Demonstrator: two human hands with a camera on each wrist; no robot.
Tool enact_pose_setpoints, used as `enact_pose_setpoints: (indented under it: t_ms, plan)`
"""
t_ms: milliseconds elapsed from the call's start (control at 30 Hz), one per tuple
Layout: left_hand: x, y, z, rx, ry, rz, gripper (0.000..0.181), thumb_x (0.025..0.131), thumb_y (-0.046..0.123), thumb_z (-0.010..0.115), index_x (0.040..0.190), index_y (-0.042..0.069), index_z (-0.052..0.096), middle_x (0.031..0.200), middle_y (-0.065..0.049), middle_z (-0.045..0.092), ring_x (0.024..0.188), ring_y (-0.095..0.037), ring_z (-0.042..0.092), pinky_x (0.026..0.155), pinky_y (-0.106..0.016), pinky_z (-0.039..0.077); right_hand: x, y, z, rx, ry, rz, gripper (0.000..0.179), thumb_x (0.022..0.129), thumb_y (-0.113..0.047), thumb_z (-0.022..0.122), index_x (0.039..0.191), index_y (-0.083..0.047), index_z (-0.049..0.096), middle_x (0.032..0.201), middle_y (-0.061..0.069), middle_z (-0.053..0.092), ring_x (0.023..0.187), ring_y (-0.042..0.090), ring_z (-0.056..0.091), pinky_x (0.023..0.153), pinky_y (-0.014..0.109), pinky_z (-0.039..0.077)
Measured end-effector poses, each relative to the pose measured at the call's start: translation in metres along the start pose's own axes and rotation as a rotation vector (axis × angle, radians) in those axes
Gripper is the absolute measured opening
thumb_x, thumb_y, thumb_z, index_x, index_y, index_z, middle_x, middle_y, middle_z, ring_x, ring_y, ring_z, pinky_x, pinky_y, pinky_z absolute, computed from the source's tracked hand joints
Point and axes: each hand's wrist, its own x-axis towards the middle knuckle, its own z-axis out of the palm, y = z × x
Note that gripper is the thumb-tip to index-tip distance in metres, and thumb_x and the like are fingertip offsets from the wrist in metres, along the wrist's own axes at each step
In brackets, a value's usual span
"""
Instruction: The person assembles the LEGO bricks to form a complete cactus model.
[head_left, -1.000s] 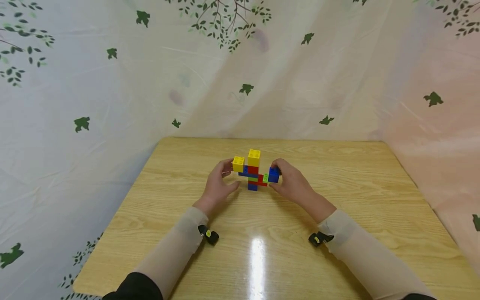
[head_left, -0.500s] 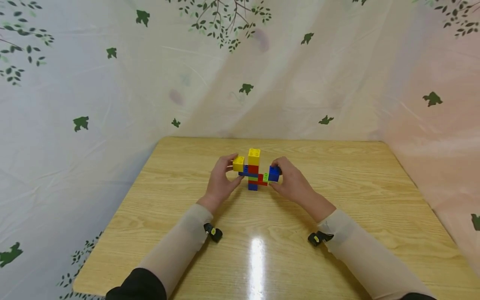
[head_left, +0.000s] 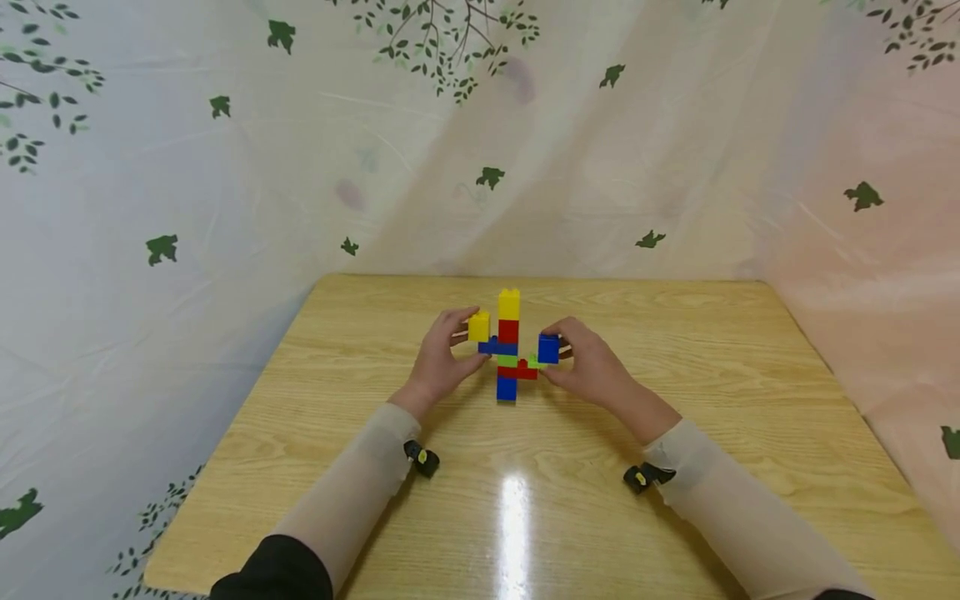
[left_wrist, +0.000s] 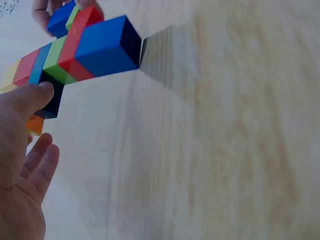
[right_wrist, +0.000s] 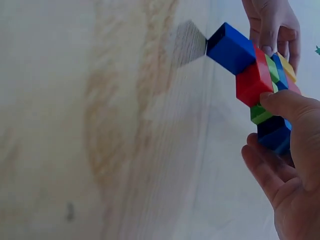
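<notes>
A toy brick figure [head_left: 507,332] stands between both hands in the head view, its column made of yellow, red, blue, green, red and blue layers. My left hand [head_left: 437,360] grips the left side arm, thumb at the long blue brick [head_left: 491,347] and fingers behind a yellow brick [head_left: 479,327]. On the other side my right hand [head_left: 596,367] pinches the right arm, index finger over a blue brick [head_left: 548,348] and thumb below, near the light green brick [head_left: 535,362]. The bottom blue brick [left_wrist: 107,46] points at the wooden surface in the left wrist view.
The wooden table [head_left: 360,500] has rounded back corners and a bright light reflection in front. A pale cloth [head_left: 420,217] with leaf prints hangs behind and at the sides. Small black wrist cameras [head_left: 422,458] sit on both sleeves.
My left hand has closed onto the left arm of the figure. The figure has tilted, its top leaning away from me and its base coming nearer. The right hand keeps its grip.
</notes>
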Motion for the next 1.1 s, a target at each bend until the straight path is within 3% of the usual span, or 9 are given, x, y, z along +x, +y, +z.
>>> enact_pose_setpoints:
  t_ms: [200,500,767,1100]
  plan:
    - [-0.002,-0.002,-0.002,-0.037,-0.083,-0.059,0.075,0.086,0.008,0.087,0.152,0.012,0.052,0.14,-0.006,0.055,0.127,-0.026,0.058,0.109,-0.045,0.05,-0.004,0.001,-0.003,0.018,-0.09,0.083,0.057,0.087,-0.016,0.087,0.135,-0.008,0.059,0.127,0.008,0.065,0.111,0.031,0.067,0.095,0.047,0.059]
    - [-0.005,-0.005,-0.002,0.112,-0.214,-0.133,0.075,0.084,0.025,0.092,0.148,0.006,0.057,0.139,-0.007,0.06,0.128,-0.028,0.057,0.114,-0.047,0.045,-0.009,0.005,-0.007,-0.062,-0.171,0.055,0.05,0.085,-0.021,0.09,0.127,-0.005,0.069,0.115,0.003,0.063,0.111,0.03,0.064,0.098,0.047,0.056]
    - [-0.007,-0.007,0.0,0.166,-0.317,-0.252,0.069,0.084,0.041,0.09,0.143,0.015,0.063,0.142,-0.001,0.063,0.137,-0.026,0.054,0.118,-0.047,0.039,-0.01,0.014,-0.005,0.02,-0.289,0.098,0.05,0.087,-0.022,0.088,0.129,-0.002,0.069,0.112,0.002,0.062,0.101,0.02,0.063,0.089,0.038,0.06]
    - [-0.009,-0.005,0.001,0.247,-0.384,-0.263,0.073,0.083,0.045,0.09,0.142,0.011,0.064,0.142,-0.005,0.064,0.138,-0.028,0.053,0.12,-0.045,0.037,-0.011,0.019,-0.003,0.036,-0.352,0.098,0.049,0.088,-0.023,0.088,0.128,-0.002,0.07,0.106,0.001,0.064,0.09,0.016,0.062,0.081,0.031,0.058]
